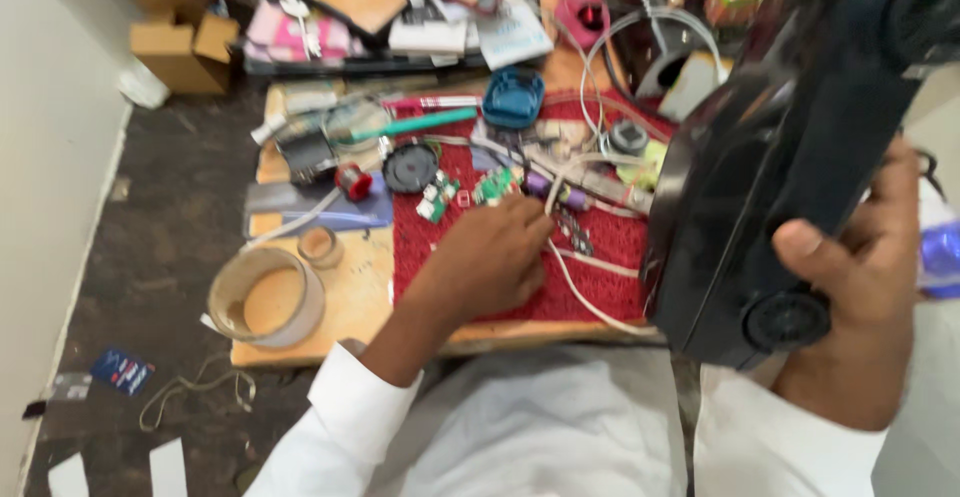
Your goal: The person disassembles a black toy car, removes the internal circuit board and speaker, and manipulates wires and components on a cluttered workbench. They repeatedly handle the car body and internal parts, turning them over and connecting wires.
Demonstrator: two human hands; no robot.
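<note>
My right hand (860,287) grips a black toy car (790,147); my left hand (490,257), loosely curled, touches white wires (575,282) on the red mat (590,247), circuit boards (465,192) just beside.

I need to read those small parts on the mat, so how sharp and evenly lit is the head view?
Head view: motion-blurred throughout, so the green circuit boards near the left hand are smeared; the black toy car in the right hand is close, soft and dark; lighting is even, no strong glare on the red mat.

Circuit boards (470,193) on mat (600,247), tape roll (266,297) leftward
</note>
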